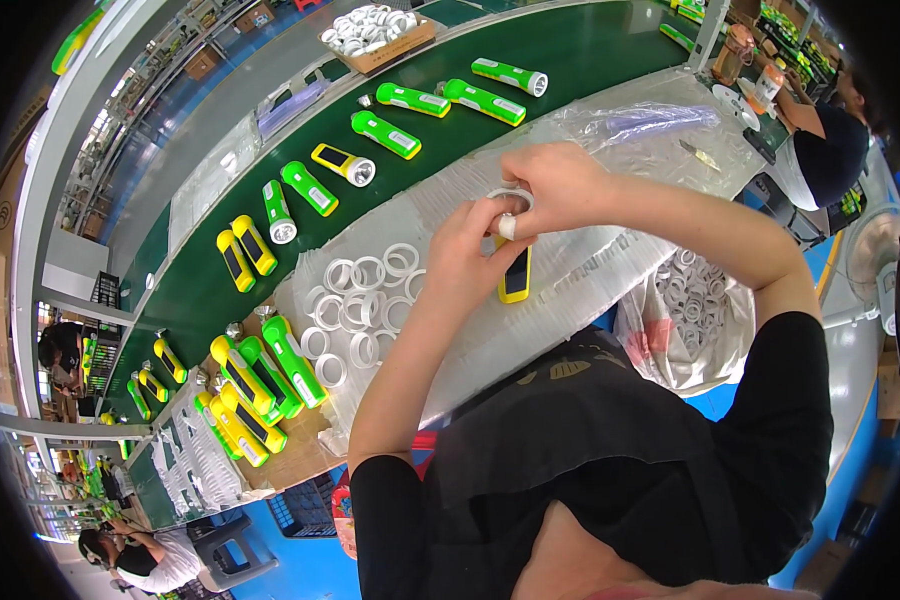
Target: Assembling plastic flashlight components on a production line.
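Observation:
My left hand point(467, 250) and my right hand point(558, 188) meet above the plastic-covered bench. Between them is a yellow flashlight point(515, 282) with a dark panel, its lower body showing below my fingers. A white ring point(515, 196) sits at its upper end, and my right fingers close on it. My left fingers curl around the flashlight's upper part; they hide how the ring and flashlight meet. A small white band point(507, 227) shows among my fingers. Just left of my left hand lie several loose white rings point(368, 272).
Several green and yellow flashlights point(385, 135) lie along the green belt point(610, 45) beyond the bench. More flashlights point(285, 365) are heaped at left. A bag of rings point(705, 310) stands at right, a carton of rings point(395, 50) at the back. A co-worker point(830, 150) is at far right.

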Demonstrator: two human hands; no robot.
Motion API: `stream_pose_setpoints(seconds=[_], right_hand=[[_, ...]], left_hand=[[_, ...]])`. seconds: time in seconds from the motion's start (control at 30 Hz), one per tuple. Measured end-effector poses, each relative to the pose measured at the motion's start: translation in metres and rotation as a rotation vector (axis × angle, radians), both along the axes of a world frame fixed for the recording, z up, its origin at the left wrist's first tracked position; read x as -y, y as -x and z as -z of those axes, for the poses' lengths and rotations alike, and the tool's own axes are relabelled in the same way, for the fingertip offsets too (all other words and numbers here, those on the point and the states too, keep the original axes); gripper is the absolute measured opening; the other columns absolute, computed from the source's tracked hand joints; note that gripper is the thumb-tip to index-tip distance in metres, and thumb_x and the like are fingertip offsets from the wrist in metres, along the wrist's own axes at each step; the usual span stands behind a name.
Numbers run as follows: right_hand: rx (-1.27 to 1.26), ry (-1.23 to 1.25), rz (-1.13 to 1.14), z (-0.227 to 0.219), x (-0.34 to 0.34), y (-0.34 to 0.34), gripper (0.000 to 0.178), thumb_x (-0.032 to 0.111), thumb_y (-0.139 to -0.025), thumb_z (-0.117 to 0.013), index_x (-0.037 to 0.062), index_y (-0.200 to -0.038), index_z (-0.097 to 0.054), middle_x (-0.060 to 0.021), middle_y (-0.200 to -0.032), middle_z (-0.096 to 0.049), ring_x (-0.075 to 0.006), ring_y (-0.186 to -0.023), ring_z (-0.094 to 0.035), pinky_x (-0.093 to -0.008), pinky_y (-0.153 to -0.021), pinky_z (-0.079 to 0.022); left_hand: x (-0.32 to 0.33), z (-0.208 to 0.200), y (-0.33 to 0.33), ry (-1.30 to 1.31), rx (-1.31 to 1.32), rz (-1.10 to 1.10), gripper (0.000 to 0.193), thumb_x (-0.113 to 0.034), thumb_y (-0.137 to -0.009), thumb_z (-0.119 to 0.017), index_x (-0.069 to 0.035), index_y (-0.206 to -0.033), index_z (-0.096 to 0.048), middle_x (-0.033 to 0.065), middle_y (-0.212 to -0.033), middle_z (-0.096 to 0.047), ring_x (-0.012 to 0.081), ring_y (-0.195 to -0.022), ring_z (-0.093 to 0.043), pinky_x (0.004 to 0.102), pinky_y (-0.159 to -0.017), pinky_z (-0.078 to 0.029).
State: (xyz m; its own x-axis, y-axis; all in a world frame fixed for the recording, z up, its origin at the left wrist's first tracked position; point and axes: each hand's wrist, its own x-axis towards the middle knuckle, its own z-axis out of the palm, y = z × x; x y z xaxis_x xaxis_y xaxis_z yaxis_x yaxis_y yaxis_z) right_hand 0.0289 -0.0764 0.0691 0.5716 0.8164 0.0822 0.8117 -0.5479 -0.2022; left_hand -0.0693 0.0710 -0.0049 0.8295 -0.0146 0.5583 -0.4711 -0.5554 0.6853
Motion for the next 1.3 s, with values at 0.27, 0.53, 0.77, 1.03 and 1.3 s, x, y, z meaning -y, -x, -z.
stream_pose_setpoints(seconds=[0.27,0.53,0.77,1.03,1.3], right_hand=[[-0.542,-0.653,-0.275,0.042,0.009,-0.004,0.058,0.023,-0.076,-0.078,0.0048,-0.126,-0.055,-0.0105,-0.101,-0.063,-0.0222,-0.094,-0.062,-0.0372,-0.083,-0.048],[-1.040,-1.032,-0.079,0.160,0.005,0.041,0.092,0.034,-0.076,-0.081,-0.0014,-0.144,-0.030,-0.0176,-0.130,-0.051,-0.0261,-0.116,-0.055,-0.0375,-0.099,-0.043],[-1.518,-0.559,-0.163,0.130,-0.004,0.092,0.035,0.013,-0.071,-0.073,0.0039,-0.101,-0.058,-0.0036,-0.080,-0.063,-0.0141,-0.074,-0.061,-0.0295,-0.067,-0.048],[-1.676,0.011,-0.624,0.074,-0.065,0.025,0.028,0.022,-0.080,-0.073,0.0013,-0.091,-0.058,-0.0064,-0.080,-0.060,-0.0133,-0.070,-0.059,-0.0273,-0.062,-0.047],[0.356,-0.292,0.351,0.107,-0.096,-0.214,0.066,0.033,-0.073,-0.078,0.0014,-0.125,-0.054,-0.0185,-0.126,-0.053,-0.0331,-0.114,-0.055,-0.0430,-0.091,-0.050]], left_hand=[[-0.009,0.003,0.003,0.015,0.023,-0.036,0.035,-0.013,-0.074,-0.079,-0.008,-0.104,-0.061,0.0078,-0.099,-0.067,0.0240,-0.086,-0.065,0.0342,-0.072,-0.052],[-0.022,0.019,0.016,0.118,0.034,-0.005,0.036,-0.013,-0.079,-0.077,-0.005,-0.108,-0.057,0.0092,-0.111,-0.067,0.0205,-0.099,-0.065,0.0330,-0.086,-0.052],[-0.035,0.000,0.038,0.589,0.011,0.294,0.022,-0.007,-0.084,-0.067,-0.008,-0.096,-0.048,0.0156,-0.100,-0.062,0.0220,-0.088,-0.064,0.0345,-0.076,-0.051],[-0.088,-0.042,0.056,0.111,0.309,0.105,0.025,-0.020,-0.093,-0.054,0.002,-0.101,-0.063,0.0140,-0.088,-0.067,0.0214,-0.078,-0.063,0.0304,-0.069,-0.050],[-0.238,0.007,-0.010,0.187,0.229,-0.853,0.017,-0.018,-0.097,-0.055,-0.001,-0.097,-0.058,0.0060,-0.079,-0.060,0.0127,-0.070,-0.055,0.0281,-0.065,-0.046]])
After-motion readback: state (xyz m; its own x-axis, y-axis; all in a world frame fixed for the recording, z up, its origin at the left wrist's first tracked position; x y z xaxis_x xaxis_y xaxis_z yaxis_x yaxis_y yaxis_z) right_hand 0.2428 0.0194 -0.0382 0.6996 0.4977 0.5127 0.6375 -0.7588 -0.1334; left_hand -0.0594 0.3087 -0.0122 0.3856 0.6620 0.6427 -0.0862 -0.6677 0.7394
